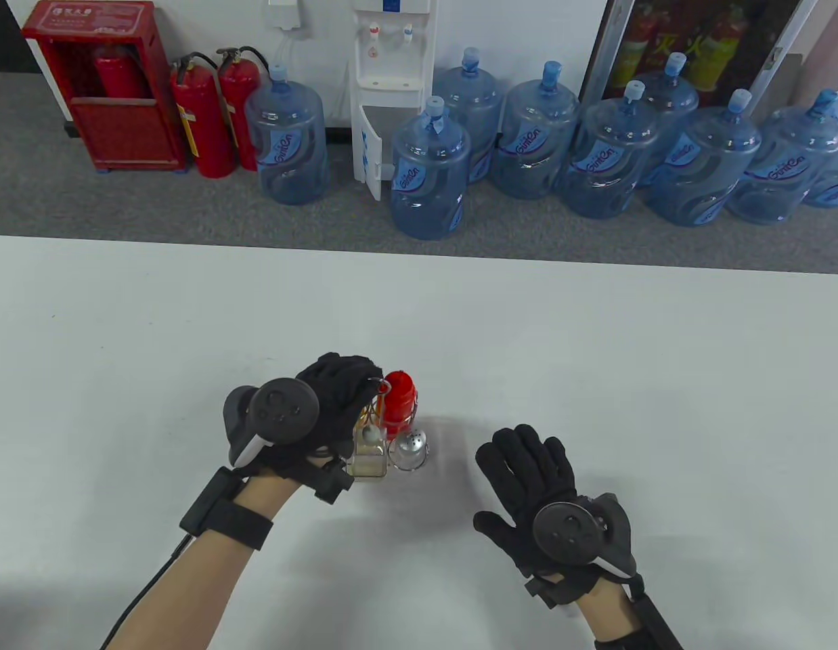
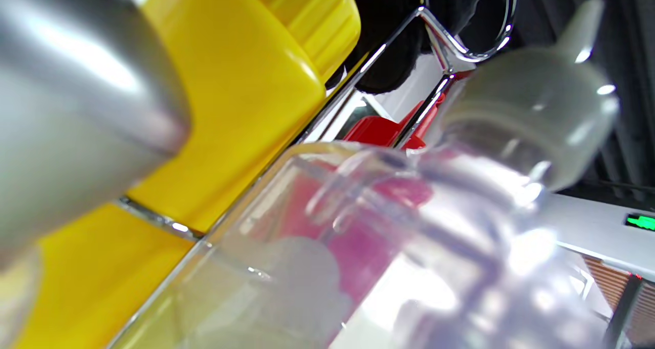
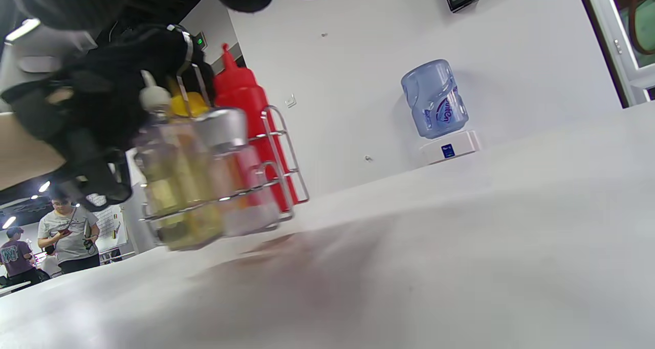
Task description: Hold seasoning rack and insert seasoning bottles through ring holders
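Note:
The wire seasoning rack [image 1: 382,406] stands at the table's middle, with four bottles in its rings. They are a red squeeze bottle [image 1: 400,399], a clear oil bottle [image 1: 369,455], a metal-topped shaker [image 1: 412,443] and a yellow bottle [image 2: 230,83]. The yellow bottle is mostly hidden behind my hand in the table view. My left hand [image 1: 355,386] grips the rack's top handle loop [image 2: 460,47]. In the right wrist view the rack [image 3: 276,149] looks slightly tilted, and I cannot tell if it touches the table. My right hand [image 1: 524,450] is open and empty, fingers spread, just right of the rack.
The white table [image 1: 595,352] stretches around the rack on all sides. Beyond its far edge stand several water jugs [image 1: 429,176], a dispenser [image 1: 388,88] and fire extinguishers [image 1: 202,122] on the floor.

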Demonstrator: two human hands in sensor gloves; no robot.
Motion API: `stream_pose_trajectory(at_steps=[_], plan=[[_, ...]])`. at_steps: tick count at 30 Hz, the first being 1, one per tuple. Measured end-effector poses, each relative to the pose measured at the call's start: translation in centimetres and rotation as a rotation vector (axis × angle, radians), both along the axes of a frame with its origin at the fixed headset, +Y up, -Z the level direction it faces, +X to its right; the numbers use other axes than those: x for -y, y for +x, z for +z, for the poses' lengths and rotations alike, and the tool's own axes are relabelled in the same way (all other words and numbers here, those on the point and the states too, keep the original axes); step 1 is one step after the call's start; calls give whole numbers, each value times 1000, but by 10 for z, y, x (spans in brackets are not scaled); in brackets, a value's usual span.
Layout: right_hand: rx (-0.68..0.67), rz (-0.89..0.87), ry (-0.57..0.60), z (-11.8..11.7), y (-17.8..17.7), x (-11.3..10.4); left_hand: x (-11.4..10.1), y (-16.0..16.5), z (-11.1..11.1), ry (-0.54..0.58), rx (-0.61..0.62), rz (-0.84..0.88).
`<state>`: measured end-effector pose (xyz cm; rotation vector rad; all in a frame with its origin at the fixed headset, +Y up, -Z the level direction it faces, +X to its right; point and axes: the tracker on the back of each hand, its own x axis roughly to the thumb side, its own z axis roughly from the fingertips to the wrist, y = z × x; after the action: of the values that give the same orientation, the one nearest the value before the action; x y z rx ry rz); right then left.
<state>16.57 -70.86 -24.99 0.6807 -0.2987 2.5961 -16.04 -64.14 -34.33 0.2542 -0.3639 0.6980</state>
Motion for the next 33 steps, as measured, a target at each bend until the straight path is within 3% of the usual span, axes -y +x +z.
stream_pose_trajectory(at_steps=[7, 17, 21, 24, 28, 33], plan=[[11, -9, -12, -1, 4, 0, 6, 6, -29, -70, -35, -12], [23, -22, -17, -2, 8, -1, 26, 1, -37, -130, -43, 8], [22, -19, -25, -2, 7, 0, 22, -3, -37, -157, -37, -6], [22, -13, -33, -3, 6, 3, 16, -10, -29, -118, -54, -75], [10, -10, -23, -1, 3, 4, 9, -26, 1, -57, -84, -152], [-23, -16, 20, 2, -3, 0, 16, -52, 50, 6, -60, -483]])
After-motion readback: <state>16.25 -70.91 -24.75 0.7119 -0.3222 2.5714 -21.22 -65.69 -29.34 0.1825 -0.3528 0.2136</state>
